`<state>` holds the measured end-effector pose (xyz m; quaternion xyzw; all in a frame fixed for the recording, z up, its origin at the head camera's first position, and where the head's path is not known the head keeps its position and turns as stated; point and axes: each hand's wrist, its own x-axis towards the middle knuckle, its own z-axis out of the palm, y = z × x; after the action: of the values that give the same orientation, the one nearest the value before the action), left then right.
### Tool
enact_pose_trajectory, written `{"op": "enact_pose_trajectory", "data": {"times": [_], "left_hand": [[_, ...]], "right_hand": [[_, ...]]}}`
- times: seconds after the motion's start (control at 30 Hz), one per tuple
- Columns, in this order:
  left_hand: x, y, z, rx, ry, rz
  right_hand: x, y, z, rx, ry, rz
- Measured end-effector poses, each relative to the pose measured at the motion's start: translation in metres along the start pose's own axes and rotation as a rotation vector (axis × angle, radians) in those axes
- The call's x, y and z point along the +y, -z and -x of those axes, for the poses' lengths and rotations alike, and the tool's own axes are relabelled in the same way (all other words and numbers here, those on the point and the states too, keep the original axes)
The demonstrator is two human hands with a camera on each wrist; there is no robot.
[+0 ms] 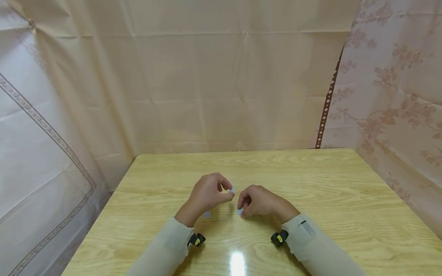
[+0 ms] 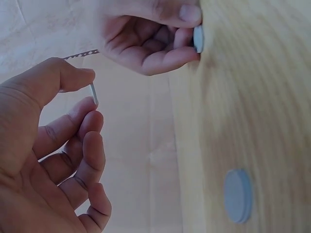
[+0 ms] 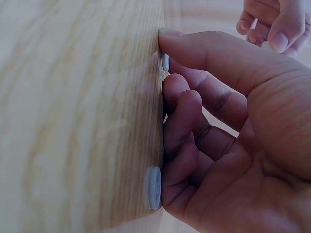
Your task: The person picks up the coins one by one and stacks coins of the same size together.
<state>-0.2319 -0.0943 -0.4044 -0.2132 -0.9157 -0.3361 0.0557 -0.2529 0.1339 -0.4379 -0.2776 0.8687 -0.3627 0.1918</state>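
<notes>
My left hand (image 1: 211, 191) pinches a thin pale disc (image 2: 94, 94) between thumb and fingertip, above the table; its other fingers are loosely bent. Close by on the right, my right hand (image 1: 260, 201) is low at the tabletop. Its thumb and fingers pinch another pale disc (image 2: 198, 39), seen edge-on in the left wrist view. A whitish-blue round disc (image 2: 238, 195) lies flat near the left wrist. In the right wrist view a disc (image 3: 154, 188) rests by the little finger; I cannot tell whether it is the same one.
Both hands work over a wood-grain table (image 1: 310, 172). A beige curtain (image 1: 221, 92) hangs behind its far edge, with patterned cloth (image 1: 390, 96) on the right and pale cloth (image 1: 34, 153) on the left. Small black devices are strapped to both wrists.
</notes>
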Motion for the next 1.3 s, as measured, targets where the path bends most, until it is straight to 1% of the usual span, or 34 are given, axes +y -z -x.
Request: {"op": "enact_pose_trajectory", "data": {"times": [0.4,0.6,0.8,1.0,1.17,1.3], "left_hand": [[-0.004,-0.014,0.002,-0.062,0.002,-0.022],[-0.002,-0.018,0.003,-0.092,0.023,-0.003],[-0.006,-0.024,0.003,-0.112,0.029,0.001],[-0.007,-0.027,0.003,-0.131,0.020,-0.020],[-0.008,-0.029,0.004,-0.139,0.009,-0.048],[-0.008,-0.029,0.004,-0.143,0.017,-0.055]], "right_hand": [[0.001,0.000,-0.001,-0.001,0.017,0.005],[0.000,0.001,-0.001,-0.001,0.016,0.000],[0.000,0.000,0.000,0.002,0.030,0.004],[0.002,-0.001,0.000,0.007,0.038,-0.002],[0.003,0.000,0.000,-0.011,0.049,-0.009],[0.002,0.002,0.001,-0.013,0.058,-0.005]]}}
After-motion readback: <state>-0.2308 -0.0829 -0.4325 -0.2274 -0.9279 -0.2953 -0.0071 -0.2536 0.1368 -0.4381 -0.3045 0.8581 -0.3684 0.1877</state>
